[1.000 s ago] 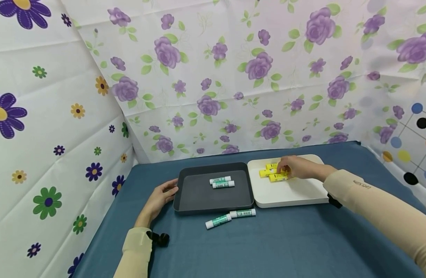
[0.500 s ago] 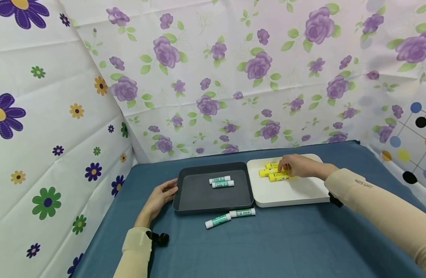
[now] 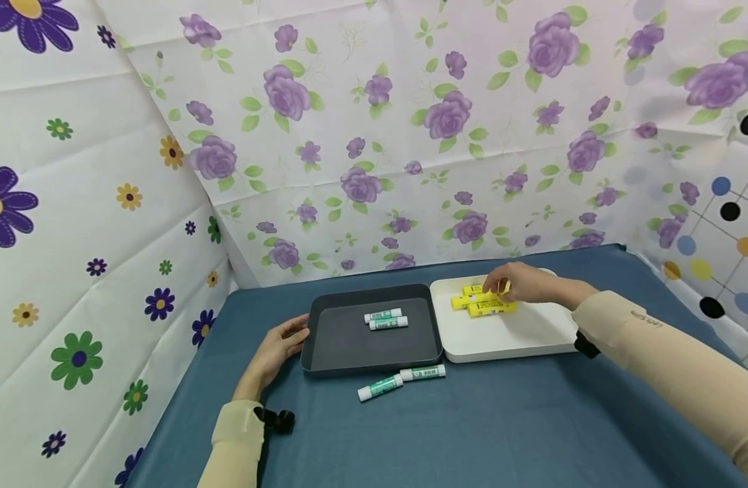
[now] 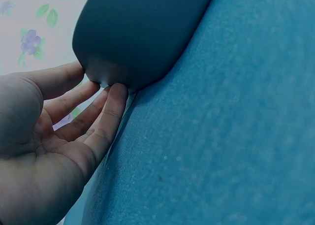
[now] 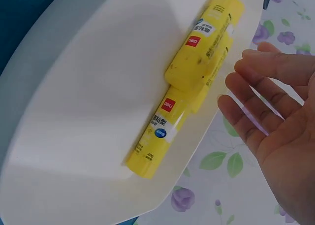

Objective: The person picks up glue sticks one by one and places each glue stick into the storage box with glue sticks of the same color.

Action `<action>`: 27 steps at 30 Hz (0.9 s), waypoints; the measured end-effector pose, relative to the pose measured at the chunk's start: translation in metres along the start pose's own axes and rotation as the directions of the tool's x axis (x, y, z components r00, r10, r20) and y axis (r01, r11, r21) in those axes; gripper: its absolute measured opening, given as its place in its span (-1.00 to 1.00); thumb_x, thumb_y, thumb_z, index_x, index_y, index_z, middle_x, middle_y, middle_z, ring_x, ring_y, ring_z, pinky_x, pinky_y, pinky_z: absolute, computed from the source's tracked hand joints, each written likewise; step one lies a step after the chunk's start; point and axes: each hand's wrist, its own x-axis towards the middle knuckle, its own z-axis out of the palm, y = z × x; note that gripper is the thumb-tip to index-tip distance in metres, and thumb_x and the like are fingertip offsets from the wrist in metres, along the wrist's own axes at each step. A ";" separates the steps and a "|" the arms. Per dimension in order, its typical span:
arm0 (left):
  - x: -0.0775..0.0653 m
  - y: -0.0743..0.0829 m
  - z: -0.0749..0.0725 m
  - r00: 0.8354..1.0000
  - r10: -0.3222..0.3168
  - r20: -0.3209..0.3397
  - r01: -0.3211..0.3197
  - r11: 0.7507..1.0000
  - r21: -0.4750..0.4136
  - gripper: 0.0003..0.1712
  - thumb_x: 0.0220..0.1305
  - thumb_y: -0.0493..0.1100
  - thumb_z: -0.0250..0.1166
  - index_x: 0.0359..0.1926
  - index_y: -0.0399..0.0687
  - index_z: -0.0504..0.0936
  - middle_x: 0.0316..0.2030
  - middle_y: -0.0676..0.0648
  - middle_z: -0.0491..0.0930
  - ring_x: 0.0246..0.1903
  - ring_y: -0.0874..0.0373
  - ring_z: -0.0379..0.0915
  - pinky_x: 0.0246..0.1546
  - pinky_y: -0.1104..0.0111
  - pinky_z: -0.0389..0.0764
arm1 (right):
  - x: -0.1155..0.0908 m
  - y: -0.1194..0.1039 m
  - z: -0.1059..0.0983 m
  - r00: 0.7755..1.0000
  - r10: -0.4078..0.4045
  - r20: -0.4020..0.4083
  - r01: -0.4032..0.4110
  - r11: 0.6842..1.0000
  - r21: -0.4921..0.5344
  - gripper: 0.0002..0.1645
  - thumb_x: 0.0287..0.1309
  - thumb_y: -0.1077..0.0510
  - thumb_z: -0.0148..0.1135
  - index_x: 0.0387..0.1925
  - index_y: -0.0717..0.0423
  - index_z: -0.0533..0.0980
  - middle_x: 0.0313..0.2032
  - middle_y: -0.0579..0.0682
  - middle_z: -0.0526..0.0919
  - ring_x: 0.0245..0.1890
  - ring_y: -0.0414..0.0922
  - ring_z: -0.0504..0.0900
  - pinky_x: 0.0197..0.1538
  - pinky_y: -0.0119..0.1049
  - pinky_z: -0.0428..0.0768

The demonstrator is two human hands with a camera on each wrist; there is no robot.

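Note:
My left hand (image 3: pixel 279 349) rests its fingertips and thumb against the left side of a dark grey tray (image 3: pixel 343 356); in the left wrist view they touch the tray's corner (image 4: pixel 123 43). Two white-and-green glue sticks (image 3: pixel 388 323) lie side by side in that tray. My right hand (image 3: pixel 523 281) hovers over the white tray (image 3: pixel 496 342), close to several yellow glue sticks (image 3: pixel 491 309). In the right wrist view, its fingers are spread loosely beside the yellow glue stick (image 5: pixel 204 43) on top, holding nothing. Another yellow glue stick (image 5: pixel 155 136) lies end to end with the group.
Two more white-and-green glue sticks, one angled (image 3: pixel 380 388) and one nearly level (image 3: pixel 423 373), lie on the blue cloth (image 3: pixel 471 434) in front of the trays. The trays stand side by side. Flowered sheets (image 3: pixel 361 135) hang behind and to the left.
My right hand's fingertips have risen slightly and drawn toward the back from the yellow glue sticks. The head view has shifted a little. My left hand stays at the dark tray.

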 end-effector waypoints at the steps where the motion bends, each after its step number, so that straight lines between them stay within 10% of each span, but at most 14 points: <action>1: 0.000 0.000 0.000 1.000 0.000 0.002 0.000 1.000 0.001 -0.39 0.63 -0.12 0.15 0.58 -0.11 0.29 0.37 -0.32 0.35 0.36 -0.17 0.33 0.37 -0.02 0.47 | -0.001 -0.001 -0.001 1.000 0.001 0.002 -0.001 1.000 0.007 -0.59 0.23 0.45 0.27 0.09 0.20 0.68 -0.06 0.05 0.71 -0.07 0.02 0.61 0.04 0.03 0.66; 27: 0.000 -0.001 0.001 1.000 -0.007 0.006 0.006 1.000 0.020 -0.37 0.63 -0.11 0.15 0.59 -0.12 0.26 0.36 -0.33 0.35 0.35 -0.16 0.34 0.34 0.04 0.52 | -0.031 -0.058 -0.011 0.998 -0.045 0.037 0.040 0.990 0.136 -0.51 0.33 0.37 0.31 0.27 0.12 0.61 0.29 0.17 0.58 0.28 0.28 0.53 0.32 0.23 0.53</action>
